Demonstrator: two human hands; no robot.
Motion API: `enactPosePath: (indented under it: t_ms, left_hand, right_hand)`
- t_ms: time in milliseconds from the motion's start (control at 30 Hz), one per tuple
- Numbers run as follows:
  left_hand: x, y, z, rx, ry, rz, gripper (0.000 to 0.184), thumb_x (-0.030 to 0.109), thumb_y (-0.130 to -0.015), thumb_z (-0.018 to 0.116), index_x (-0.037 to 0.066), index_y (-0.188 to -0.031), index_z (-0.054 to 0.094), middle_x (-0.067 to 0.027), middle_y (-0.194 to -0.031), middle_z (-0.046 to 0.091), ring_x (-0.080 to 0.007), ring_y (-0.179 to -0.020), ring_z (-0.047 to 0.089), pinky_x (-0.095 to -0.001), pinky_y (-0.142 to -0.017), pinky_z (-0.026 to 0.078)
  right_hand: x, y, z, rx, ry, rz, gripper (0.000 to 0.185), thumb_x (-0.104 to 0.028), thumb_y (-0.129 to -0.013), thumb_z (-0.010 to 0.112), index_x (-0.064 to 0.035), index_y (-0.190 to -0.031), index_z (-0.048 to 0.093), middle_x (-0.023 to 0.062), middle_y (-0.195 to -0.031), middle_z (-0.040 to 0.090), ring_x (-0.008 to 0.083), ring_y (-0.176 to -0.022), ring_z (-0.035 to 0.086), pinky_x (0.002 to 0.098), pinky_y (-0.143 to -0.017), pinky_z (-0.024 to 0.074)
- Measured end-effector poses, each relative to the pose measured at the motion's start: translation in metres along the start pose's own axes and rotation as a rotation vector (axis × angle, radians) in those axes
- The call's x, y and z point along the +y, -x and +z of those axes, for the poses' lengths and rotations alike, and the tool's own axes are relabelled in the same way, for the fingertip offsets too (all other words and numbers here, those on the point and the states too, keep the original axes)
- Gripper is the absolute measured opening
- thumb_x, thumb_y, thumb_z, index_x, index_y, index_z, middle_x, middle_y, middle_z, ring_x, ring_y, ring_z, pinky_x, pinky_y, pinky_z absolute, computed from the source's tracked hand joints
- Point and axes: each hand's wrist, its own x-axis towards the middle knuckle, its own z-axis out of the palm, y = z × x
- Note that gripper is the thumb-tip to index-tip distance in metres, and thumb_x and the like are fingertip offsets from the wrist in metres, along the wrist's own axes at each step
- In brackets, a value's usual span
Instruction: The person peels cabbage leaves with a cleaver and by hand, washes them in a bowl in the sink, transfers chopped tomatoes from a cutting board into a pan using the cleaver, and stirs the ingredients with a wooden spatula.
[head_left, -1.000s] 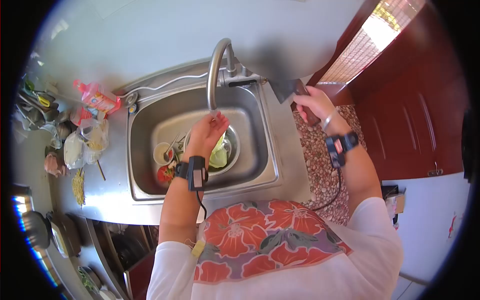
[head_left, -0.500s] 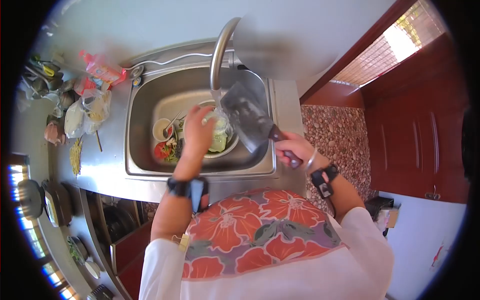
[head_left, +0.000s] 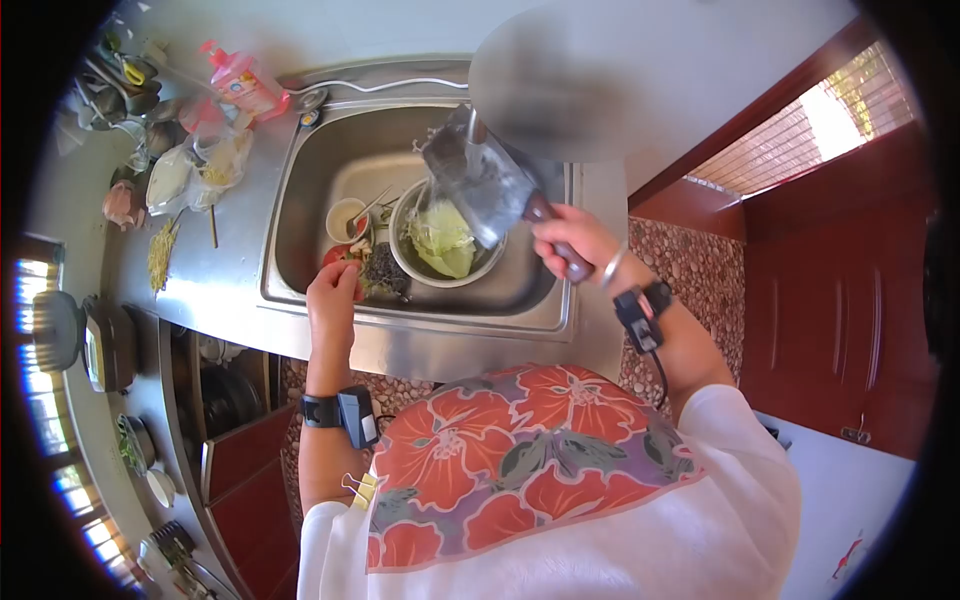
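Observation:
My right hand (head_left: 580,243) is wrapped round the dark handle of a cleaver (head_left: 490,195). Its broad, wet blade is tilted under the faucet, over the right part of a metal bowl (head_left: 402,262). Pale green cabbage leaves (head_left: 442,240) lie in that bowl. My left hand (head_left: 333,292) is at the sink's front left edge, fingers drawn together; whether anything is between them is hidden. Just beyond its fingertips are red pieces (head_left: 340,254), which look like tomato, and a dark clump (head_left: 385,268). A small white bowl (head_left: 347,220) with a spoon stands behind these.
The steel sink (head_left: 285,225) encloses the bowls. A pink pump bottle (head_left: 245,85) and plastic bags (head_left: 220,160) stand on the left counter, with a bundle of thin stems (head_left: 162,255) nearer me. A red cabinet (head_left: 825,300) is at the right.
My left hand has left the cabbage bowl and moved left and toward me to the sink's edge. The cleaver has come under the faucet, still in my right hand. The view has shifted.

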Motion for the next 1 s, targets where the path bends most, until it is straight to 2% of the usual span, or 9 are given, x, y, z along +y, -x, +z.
enactPosePath:
  t_ms: [100, 133, 233, 333, 500, 800, 900, 967, 1000]
  left_hand:
    - [-0.012, 0.004, -0.006, 0.026, 0.045, -0.032, 0.016, 0.009, -0.086, 0.058, -0.003, -0.095, 0.064, -0.0013, -0.066, 0.056, -0.0068, -0.055, 0.048, -0.0205, -0.049, 0.038]
    - [-0.013, 0.004, -0.004, 0.010, 0.026, -0.035, 0.016, 0.010, -0.086, 0.058, -0.003, -0.094, 0.064, -0.0011, -0.065, 0.055, -0.0068, -0.055, 0.048, -0.0205, -0.049, 0.037]
    - [-0.015, 0.003, 0.013, -0.090, -0.059, -0.063, 0.017, 0.010, -0.086, 0.058, -0.003, -0.095, 0.064, -0.0009, -0.065, 0.056, -0.0071, -0.055, 0.049, -0.0206, -0.050, 0.039]
    - [-0.022, -0.003, 0.031, -0.270, -0.041, -0.107, 0.018, 0.011, -0.086, 0.058, -0.002, -0.097, 0.064, -0.0018, -0.070, 0.059, -0.0078, -0.059, 0.052, -0.0209, -0.053, 0.044]
    - [-0.019, -0.021, 0.062, -0.557, -0.001, -0.180, 0.020, 0.010, -0.088, 0.057, -0.004, -0.101, 0.063, -0.0033, -0.074, 0.059, -0.0108, -0.064, 0.055, -0.0225, -0.058, 0.048]
    - [-0.022, -0.046, -0.003, -0.769, 0.044, -0.354, 0.033, 0.022, -0.094, 0.052, -0.003, -0.116, 0.052, -0.0082, -0.095, 0.061, -0.0155, -0.077, 0.059, -0.0271, -0.068, 0.051]
    - [-0.006, -0.041, -0.019, -0.825, 0.327, -0.470, 0.037, 0.027, -0.095, 0.050, -0.001, -0.120, 0.048, -0.0121, -0.105, 0.060, -0.0217, -0.087, 0.062, -0.0330, -0.075, 0.054]
    - [-0.017, -0.055, -0.033, -0.765, 0.591, -0.466, 0.039, 0.027, -0.094, 0.052, 0.000, -0.122, 0.046, -0.0136, -0.109, 0.060, -0.0253, -0.094, 0.062, -0.0382, -0.079, 0.053]
    - [-0.021, -0.061, -0.040, -0.728, 0.721, -0.464, 0.040, 0.028, -0.094, 0.052, 0.001, -0.123, 0.045, -0.0143, -0.111, 0.060, -0.0271, -0.098, 0.061, -0.0408, -0.082, 0.053]
  right_hand:
    - [0.001, 0.019, -0.010, 0.101, 0.652, -0.075, 0.030, -0.012, -0.080, 0.059, -0.0049, -0.109, 0.053, 0.0031, -0.062, 0.054, 0.0107, -0.045, 0.051, 0.0264, -0.039, 0.0402]
    - [-0.002, 0.023, -0.005, 0.137, 0.908, -0.106, 0.052, -0.014, -0.077, 0.061, -0.0112, -0.127, 0.048, 0.0062, -0.069, 0.059, 0.0163, -0.050, 0.058, 0.0292, -0.042, 0.0433]
    - [0.014, 0.005, -0.014, 0.230, 1.785, -0.542, 0.052, -0.012, -0.075, 0.059, -0.0133, -0.126, 0.049, 0.0111, -0.070, 0.060, 0.0264, -0.056, 0.060, 0.0376, -0.050, 0.0467]
    - [0.006, -0.013, -0.001, 0.179, 1.948, -0.586, 0.051, -0.010, -0.075, 0.055, -0.0127, -0.126, 0.050, 0.0142, -0.071, 0.059, 0.0337, -0.061, 0.058, 0.0439, -0.057, 0.0469]
    - [0.006, -0.021, 0.025, 0.240, 1.994, -0.646, 0.044, -0.010, -0.079, 0.052, -0.0085, -0.123, 0.050, 0.0124, -0.068, 0.059, 0.0330, -0.061, 0.060, 0.0430, -0.054, 0.0468]
    - [0.026, 0.048, 0.071, 0.335, 1.875, -0.421, 0.049, -0.015, -0.075, 0.058, -0.0131, -0.123, 0.047, 0.0112, -0.069, 0.061, 0.0306, -0.059, 0.061, 0.0429, -0.052, 0.0472]
    - [0.040, 0.018, 0.120, 0.306, 1.803, -0.459, 0.046, -0.018, -0.076, 0.057, -0.0135, -0.121, 0.047, 0.0106, -0.068, 0.061, 0.0312, -0.057, 0.061, 0.0436, -0.051, 0.0473]
    - [0.055, -0.024, 0.161, 0.280, 1.694, -0.579, 0.044, -0.020, -0.078, 0.055, -0.0135, -0.121, 0.047, 0.0101, -0.068, 0.061, 0.0318, -0.055, 0.060, 0.0445, -0.051, 0.0472]
    - [0.056, -0.041, 0.187, 0.219, 1.695, -0.522, 0.044, -0.021, -0.079, 0.056, -0.0130, -0.121, 0.047, 0.0112, -0.069, 0.061, 0.0315, -0.060, 0.061, 0.0439, -0.054, 0.0480]
